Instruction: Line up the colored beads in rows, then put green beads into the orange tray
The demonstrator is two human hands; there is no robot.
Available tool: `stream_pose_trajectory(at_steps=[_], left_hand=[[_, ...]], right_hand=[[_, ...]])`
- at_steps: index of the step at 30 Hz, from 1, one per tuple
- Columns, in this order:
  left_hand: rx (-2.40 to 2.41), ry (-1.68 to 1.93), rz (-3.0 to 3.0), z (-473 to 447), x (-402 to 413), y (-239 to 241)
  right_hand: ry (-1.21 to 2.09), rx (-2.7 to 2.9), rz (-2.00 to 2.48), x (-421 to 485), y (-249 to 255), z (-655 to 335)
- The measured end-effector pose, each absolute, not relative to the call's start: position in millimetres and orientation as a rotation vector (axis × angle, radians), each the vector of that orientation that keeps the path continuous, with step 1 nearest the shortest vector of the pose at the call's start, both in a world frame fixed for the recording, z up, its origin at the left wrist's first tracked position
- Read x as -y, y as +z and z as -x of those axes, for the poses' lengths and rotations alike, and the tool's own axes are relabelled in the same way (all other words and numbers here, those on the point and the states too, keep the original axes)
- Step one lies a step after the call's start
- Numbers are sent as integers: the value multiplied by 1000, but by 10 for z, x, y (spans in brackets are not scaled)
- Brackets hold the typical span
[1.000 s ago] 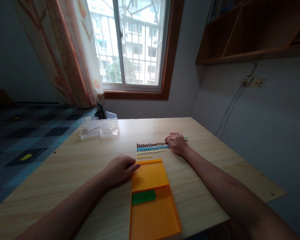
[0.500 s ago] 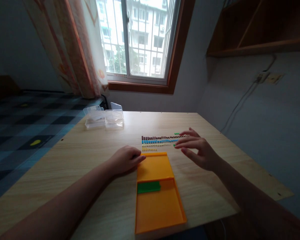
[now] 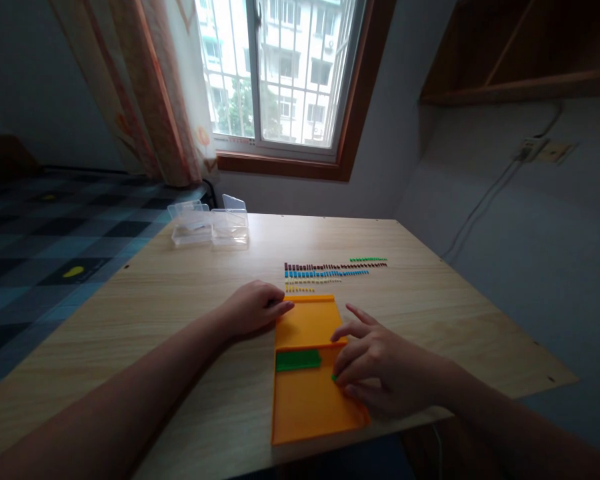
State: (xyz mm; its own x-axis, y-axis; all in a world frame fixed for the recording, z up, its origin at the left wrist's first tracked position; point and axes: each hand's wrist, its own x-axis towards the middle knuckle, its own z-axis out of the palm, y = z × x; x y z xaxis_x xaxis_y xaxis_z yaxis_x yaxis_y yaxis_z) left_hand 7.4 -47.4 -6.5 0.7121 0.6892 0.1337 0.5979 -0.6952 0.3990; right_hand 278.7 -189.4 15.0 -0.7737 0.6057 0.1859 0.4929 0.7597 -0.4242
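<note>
A small green block (image 3: 335, 377) is pinched in my right hand (image 3: 375, 363), over the right part of an orange two-part tray (image 3: 300, 417). Its thumb and index finger are together, while the other fingers are spread. In the upper left of the near compartment lies a green strip (image 3: 298, 360), seemingly green blocks side by side. My left hand (image 3: 254, 308) rests on the table at the tray's far left corner, fingers curled and thumb over the edge. Beyond the tray run rows of tiny blocks: yellow (image 3: 300, 290), pale (image 3: 313, 281), blue (image 3: 325, 274), dark brown (image 3: 335, 267) and green (image 3: 368, 259).
Clear plastic boxes (image 3: 210, 229) with raised lids stand at the table's far left. The wooden table (image 3: 455, 320) meets a bed (image 3: 80, 233) with a checked cover on the left. A window and a wall shelf (image 3: 525, 87) are beyond.
My right hand has come back from the block rows toward me and down over the tray, carrying a green block. My left hand stays at the tray's corner. The view has tilted slightly.
</note>
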Motion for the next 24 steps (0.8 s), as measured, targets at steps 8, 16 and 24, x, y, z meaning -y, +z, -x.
stream_pose_trajectory(at_steps=[8,16,24], left_hand=[[-1010,387,-2603,-88,484,-55],[-998,382,-2615,-98,506,-41],[-989,347,-2615,-104,490,-45]], right_hand=[[411,2701,752,1633,388,-2760],[561,2832,652,1507,236,-2672],[377,2928,735,1662,193,-2700]])
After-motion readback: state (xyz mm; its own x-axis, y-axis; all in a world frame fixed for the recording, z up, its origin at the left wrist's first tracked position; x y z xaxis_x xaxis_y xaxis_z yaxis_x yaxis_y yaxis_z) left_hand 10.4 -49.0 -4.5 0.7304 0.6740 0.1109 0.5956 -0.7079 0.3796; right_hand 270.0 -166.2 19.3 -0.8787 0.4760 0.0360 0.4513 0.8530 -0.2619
